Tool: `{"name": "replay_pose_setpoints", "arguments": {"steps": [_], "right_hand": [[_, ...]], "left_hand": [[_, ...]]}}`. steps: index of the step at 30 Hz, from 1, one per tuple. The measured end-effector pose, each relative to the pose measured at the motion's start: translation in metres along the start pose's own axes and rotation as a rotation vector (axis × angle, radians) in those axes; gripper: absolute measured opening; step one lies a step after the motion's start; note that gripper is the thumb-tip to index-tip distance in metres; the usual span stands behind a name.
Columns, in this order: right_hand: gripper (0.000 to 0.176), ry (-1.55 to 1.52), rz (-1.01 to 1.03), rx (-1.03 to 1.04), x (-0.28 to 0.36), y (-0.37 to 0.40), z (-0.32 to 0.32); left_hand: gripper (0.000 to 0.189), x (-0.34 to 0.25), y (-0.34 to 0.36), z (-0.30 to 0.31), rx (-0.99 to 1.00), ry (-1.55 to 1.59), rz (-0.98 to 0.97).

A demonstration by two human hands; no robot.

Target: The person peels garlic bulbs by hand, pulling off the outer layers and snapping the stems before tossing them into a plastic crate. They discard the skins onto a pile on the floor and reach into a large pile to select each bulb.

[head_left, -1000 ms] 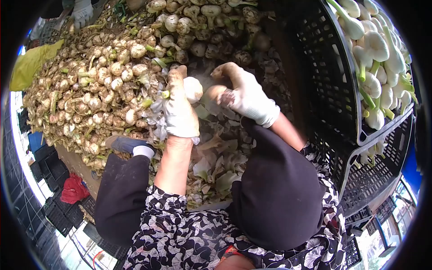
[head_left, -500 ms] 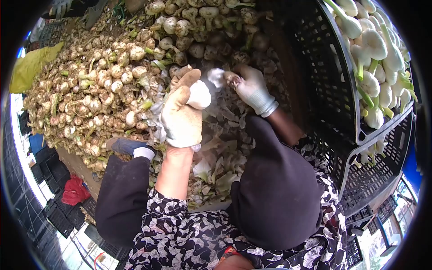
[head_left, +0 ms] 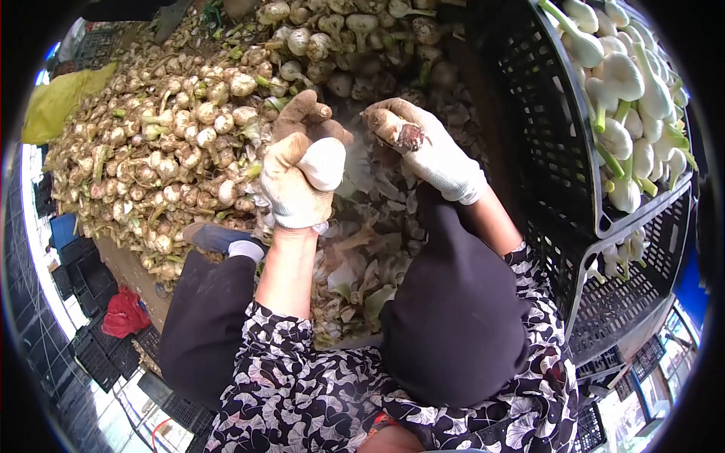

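**Peeled bulb in the left grip, dirty scrap in the right**

The left hand, in a soiled white knit glove, is clenched around a round white peeled bulb. Its grip wraps the bulb from the side, so the clean face is turned toward the other hand. The right hand, gloved the same way, pinches a small brown dirty scrap between thumb and fingers, a little apart from the bulb. Both hands are raised above a heap of pale loose peelings that lies between the person's legs. I judge they are held there so that waste falls on the heap and not on the produce.

A big pile of earthy unpeeled bulbs spreads to the left and ahead, near the left hand. To the right stands a black plastic lattice crate, its wall near the right forearm. Clean white bulbs with green stalks fill it.

The open room is narrow. The pile closes the left side and the crate wall closes the right. The black-trousered knee lies under the right arm. The free way is mostly upward and over the peelings.
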State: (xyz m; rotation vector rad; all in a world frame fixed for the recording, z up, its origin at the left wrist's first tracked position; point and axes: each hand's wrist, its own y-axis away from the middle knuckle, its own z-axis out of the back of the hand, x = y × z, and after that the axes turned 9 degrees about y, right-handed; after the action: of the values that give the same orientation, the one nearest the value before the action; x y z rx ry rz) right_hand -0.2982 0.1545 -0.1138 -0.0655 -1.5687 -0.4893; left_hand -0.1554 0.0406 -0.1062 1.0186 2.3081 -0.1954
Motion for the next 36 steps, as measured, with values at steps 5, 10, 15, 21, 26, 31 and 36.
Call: {"name": "replay_pose_setpoints", "arguments": {"steps": [5,10,15,21,26,31,36], "right_hand": [[0.047,-0.352,-0.06,0.184,0.035,0.018,-0.01],[0.046,-0.184,-0.028,0.18,0.087,0.04,-0.022],[0.042,-0.18,0.087,0.238,0.12,0.062,-0.026],[0.05,-0.349,0.116,0.263,0.152,0.093,-0.035],[0.02,0.184,0.381,-0.051,0.173,0.121,-0.064],[0.016,0.855,0.726,-0.002,0.154,0.124,-0.086],[0.036,1.128,0.706,0.239,0.18,0.181,-0.089]], "left_hand": [[0.058,-0.032,0.006,-0.031,0.105,-0.225,-0.084],[0.062,-0.05,0.024,-0.078,0.179,-0.387,-0.106],[0.064,-0.077,0.042,-0.095,0.31,-0.374,-0.206],[0.066,-0.101,0.071,-0.12,0.28,-0.463,-0.308],[0.062,-0.12,0.104,-0.137,0.312,-0.345,-0.349],[0.057,-0.139,0.117,-0.137,0.485,0.456,-0.075],[0.043,-0.149,0.139,-0.11,0.084,0.587,0.022]]}}
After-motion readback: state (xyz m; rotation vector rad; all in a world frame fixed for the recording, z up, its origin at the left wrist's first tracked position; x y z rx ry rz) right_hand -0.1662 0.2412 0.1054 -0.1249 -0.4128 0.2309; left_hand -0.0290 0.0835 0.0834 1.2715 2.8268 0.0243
